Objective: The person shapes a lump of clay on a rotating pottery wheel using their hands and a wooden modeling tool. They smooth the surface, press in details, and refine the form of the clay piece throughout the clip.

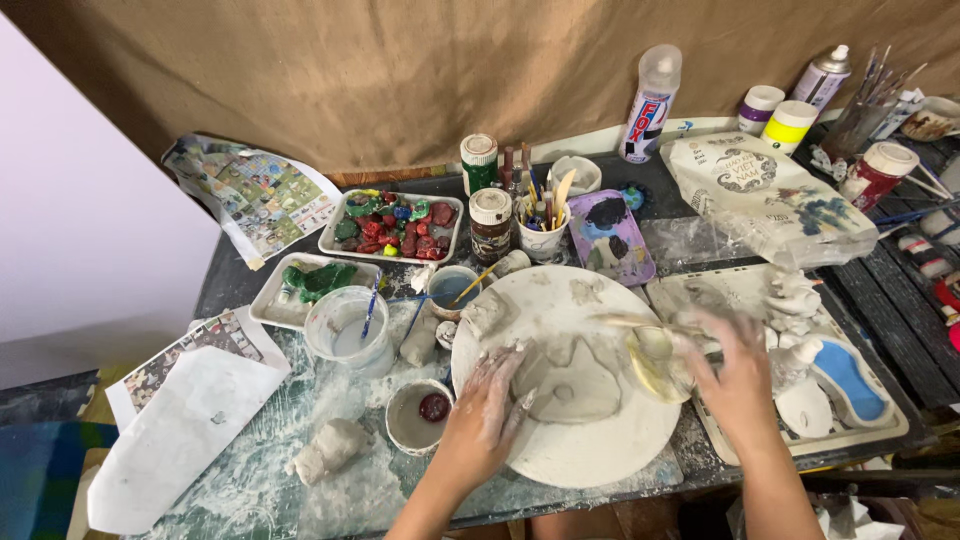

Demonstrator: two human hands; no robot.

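Note:
A flat slab of grey clay [575,378] lies on a round white board [570,440] in front of me. My left hand [487,410], smeared with clay, rests on the slab's left edge with fingers spread. My right hand [735,375] is blurred at the board's right edge; it reaches by a small clear cup [660,362] and seems to grip a thin stick-like tool [640,322]. The blur hides the grip itself.
A clear water tub [345,335], a small bowl with a red blob [420,415], a clay lump [330,447], paint trays [392,225], a brush cup [543,232] and jars stand left and behind. A plastic bag [765,195] and a tray of white figures [800,370] sit right.

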